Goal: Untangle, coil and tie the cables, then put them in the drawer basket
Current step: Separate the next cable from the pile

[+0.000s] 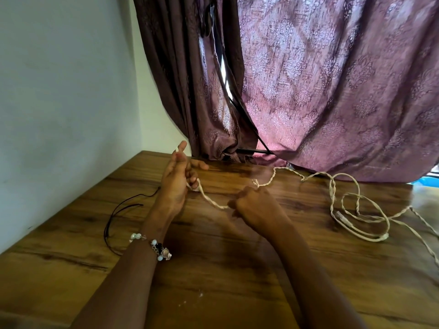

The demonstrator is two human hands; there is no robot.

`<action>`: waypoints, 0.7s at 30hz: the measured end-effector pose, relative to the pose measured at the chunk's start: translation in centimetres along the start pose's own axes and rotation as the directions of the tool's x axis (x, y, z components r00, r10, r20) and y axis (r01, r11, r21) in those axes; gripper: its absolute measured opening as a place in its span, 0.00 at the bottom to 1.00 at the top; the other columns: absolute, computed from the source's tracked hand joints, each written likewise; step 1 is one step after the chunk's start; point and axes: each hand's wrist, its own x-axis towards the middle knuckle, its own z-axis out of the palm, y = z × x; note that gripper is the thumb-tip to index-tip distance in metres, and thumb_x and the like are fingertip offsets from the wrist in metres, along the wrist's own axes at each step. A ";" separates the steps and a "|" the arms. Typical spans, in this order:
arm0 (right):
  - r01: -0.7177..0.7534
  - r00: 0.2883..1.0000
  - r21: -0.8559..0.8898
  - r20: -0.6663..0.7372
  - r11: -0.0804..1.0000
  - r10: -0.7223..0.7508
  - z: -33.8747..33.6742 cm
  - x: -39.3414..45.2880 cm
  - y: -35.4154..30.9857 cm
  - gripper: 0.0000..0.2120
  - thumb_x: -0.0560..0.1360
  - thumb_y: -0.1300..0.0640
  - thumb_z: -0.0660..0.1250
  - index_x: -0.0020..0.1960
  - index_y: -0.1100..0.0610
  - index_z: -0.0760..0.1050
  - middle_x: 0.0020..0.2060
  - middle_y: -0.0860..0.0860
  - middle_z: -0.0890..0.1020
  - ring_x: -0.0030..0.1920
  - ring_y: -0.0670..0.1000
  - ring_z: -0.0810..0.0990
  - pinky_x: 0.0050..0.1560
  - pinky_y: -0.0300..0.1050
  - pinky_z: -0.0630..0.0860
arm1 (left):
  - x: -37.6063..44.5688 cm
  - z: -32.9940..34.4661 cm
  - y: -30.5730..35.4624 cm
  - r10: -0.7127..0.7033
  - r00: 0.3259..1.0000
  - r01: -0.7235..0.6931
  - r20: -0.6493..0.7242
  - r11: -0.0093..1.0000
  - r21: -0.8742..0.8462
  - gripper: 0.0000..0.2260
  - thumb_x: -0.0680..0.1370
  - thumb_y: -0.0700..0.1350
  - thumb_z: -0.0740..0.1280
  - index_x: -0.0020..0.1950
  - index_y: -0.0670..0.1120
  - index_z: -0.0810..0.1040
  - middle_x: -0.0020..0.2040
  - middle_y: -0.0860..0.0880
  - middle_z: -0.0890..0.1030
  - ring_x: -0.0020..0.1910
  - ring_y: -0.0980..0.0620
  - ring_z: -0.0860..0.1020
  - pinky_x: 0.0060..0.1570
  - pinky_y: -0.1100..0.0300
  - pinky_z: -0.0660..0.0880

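1. The cream twisted cable (280,179) lies on the desk (213,269). One end is held between the hands; from there its long axis runs toward the right edge, where the remainder sits in loose overlapping loops near the far right corner.
2. The left hand (177,184) holds the cable end with the lower fingers (194,182) curled round it; thumb and index finger are extended.
3. The right hand (251,207) is a closed fist gripping the cable and is the hand nearer the slack.
4. A short span sags between the hands. Judgement: coiling draws slack leftward from the right-side loops.
5. A thin black cable (118,214) lies near the left edge, untouched.
6. A patterned curtain (332,91) hangs behind the far edge.
7. No legible brands, labels or writing.
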 end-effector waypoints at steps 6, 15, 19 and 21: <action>0.209 0.919 0.141 -0.367 0.968 -0.145 0.3 0.5 -0.5 0.11 0.58 0.60 0.79 0.36 0.57 0.78 0.30 0.54 0.80 0.31 0.58 0.80 0.28 0.49 0.76 | -0.5 0.4 -1.2 -0.182 0.969 0.115 0.165 0.930 0.348 0.18 0.82 0.46 0.57 0.71 0.46 0.66 0.42 0.48 0.83 0.36 0.54 0.79 0.33 0.64 0.77; 0.036 0.778 0.140 -0.625 0.989 0.060 0.4 -0.4 1.7 0.08 0.68 0.61 0.67 0.46 0.56 0.81 0.38 0.54 0.81 0.38 0.57 0.80 0.32 0.47 0.75 | -1.9 1.1 -2.0 -0.302 0.867 -0.135 0.395 0.621 0.772 0.19 0.80 0.60 0.55 0.37 0.49 0.71 0.26 0.49 0.74 0.26 0.51 0.72 0.33 0.56 0.70; -0.120 0.692 0.167 -0.692 0.979 0.203 0.7 -0.9 2.8 0.15 0.70 0.58 0.61 0.51 0.53 0.82 0.42 0.54 0.82 0.38 0.57 0.81 0.29 0.46 0.75 | -1.8 1.2 -1.7 -0.399 0.816 -0.008 0.418 0.715 0.699 0.27 0.76 0.65 0.59 0.45 0.40 0.79 0.25 0.49 0.68 0.22 0.55 0.66 0.28 0.58 0.63; -0.201 0.663 0.146 -0.707 0.969 0.244 1.1 -1.0 3.1 0.17 0.69 0.59 0.59 0.52 0.53 0.82 0.40 0.54 0.82 0.36 0.57 0.81 0.28 0.45 0.73 | -2.0 1.6 -1.2 -0.444 0.752 -0.010 0.487 0.731 0.682 0.22 0.78 0.58 0.62 0.50 0.38 0.79 0.24 0.51 0.66 0.21 0.56 0.63 0.24 0.63 0.60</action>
